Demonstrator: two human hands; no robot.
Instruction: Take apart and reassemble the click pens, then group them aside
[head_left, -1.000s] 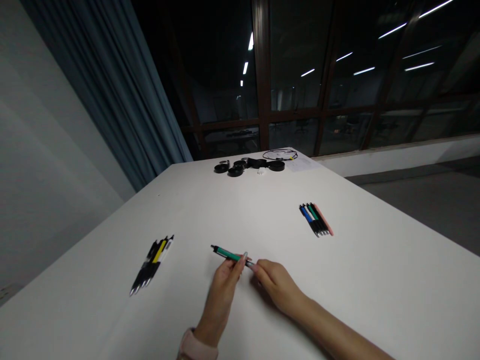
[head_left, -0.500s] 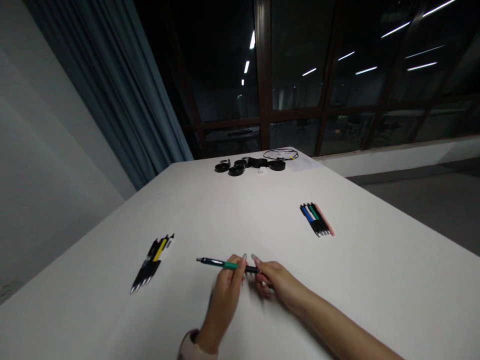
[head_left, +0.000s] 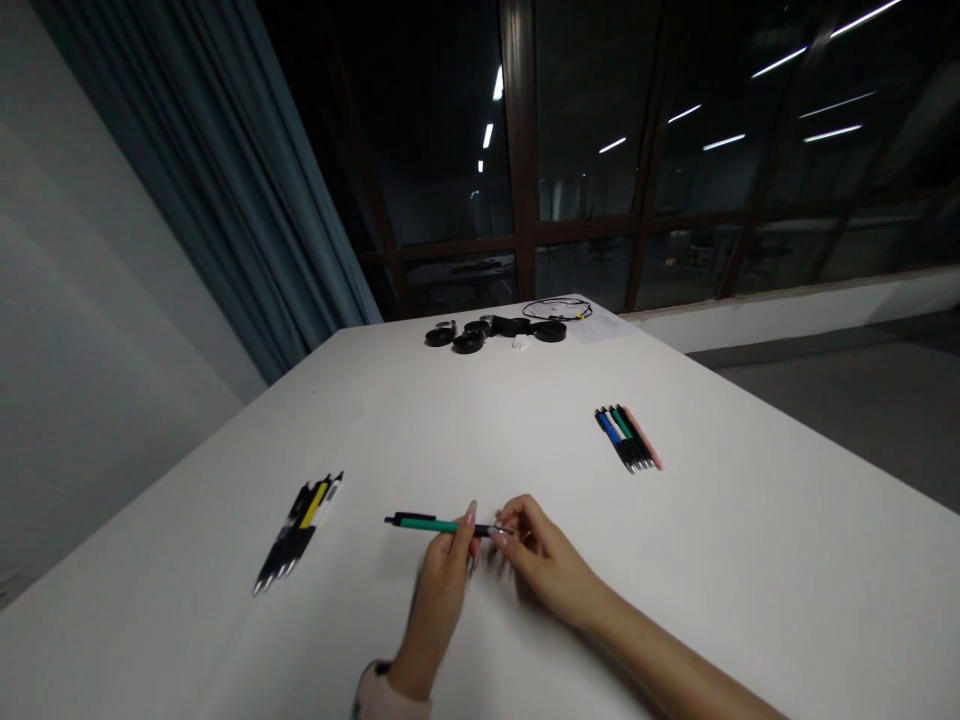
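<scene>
A green and black pen [head_left: 424,523] lies level across both my hands, just over the white table [head_left: 480,430]. My left hand [head_left: 448,565] pinches its black grip part, with the green barrel and clip end sticking out to the left. At the pen's silver tip, my right hand [head_left: 551,560] has thumb and fingers closed around the end. Left of my hands lies a row of several pens [head_left: 300,530], black with one yellow and one white barrel. Farther off to the right is another row of pens [head_left: 626,438] in blue, white, green and pink.
At the table's far end are several black rolls [head_left: 469,343], a small white item [head_left: 520,342], a coiled black cable [head_left: 556,310] and paper sheets [head_left: 600,328]. Behind stand dark windows [head_left: 592,110], with a blue curtain [head_left: 300,180] at the left.
The pen has turned about its length, so its clip now shows along the upper edge. My right hand has shifted its fingers over the tip. The view has moved slightly.
</scene>
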